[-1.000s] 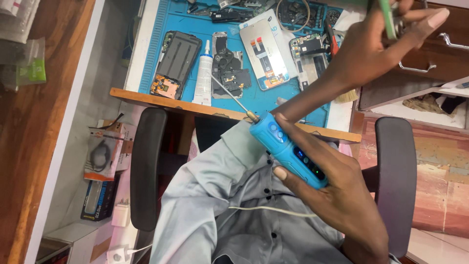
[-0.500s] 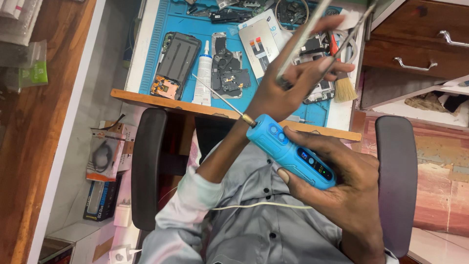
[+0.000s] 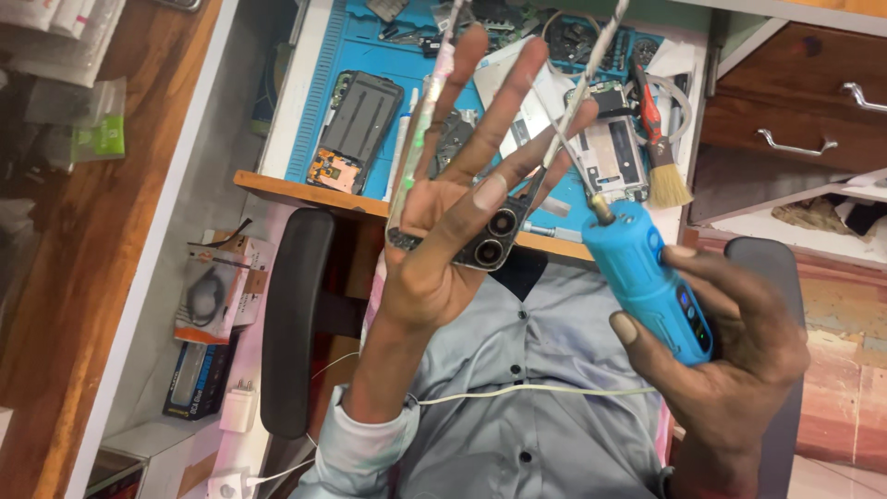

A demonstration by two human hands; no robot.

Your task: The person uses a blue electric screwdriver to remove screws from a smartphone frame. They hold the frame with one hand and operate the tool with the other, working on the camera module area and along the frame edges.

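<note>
Blue electric screwdriver [image 3: 647, 282] sits in the right hand [image 3: 730, 356], fingers wrapped round its body, thumb on the near side; its thin metal bit [image 3: 577, 166] angles up and away toward the left hand. The left hand [image 3: 443, 249] is raised over the edge of the counter [image 3: 277, 185] with fingers spread, and it pinches a phone frame with two round camera lenses [image 3: 490, 242] between thumb and fingers; the frame stands on edge, its long side rail running up past the fingertips. The bit's tip lies near the fingers of that hand, though contact cannot be told.

On the counter lies a blue work mat [image 3: 370, 55] which carries the loose parts: a dark opened phone back with an orange corner piece [image 3: 356, 129], a white tube [image 3: 399, 157], a phone body with exposed boards [image 3: 614, 152], a small brush with pale bristles [image 3: 665, 176] and a ring of cable [image 3: 568, 37]. To the right, a wooden drawer unit [image 3: 804, 102] has one drawer pulled open, its contents too unclear to name. Beneath the counter, a low shelf [image 3: 129, 434] holds small boxes [image 3: 217, 291] and a white charger plug [image 3: 238, 407]. A white cable [image 3: 517, 393] crosses the grey shirt.
</note>
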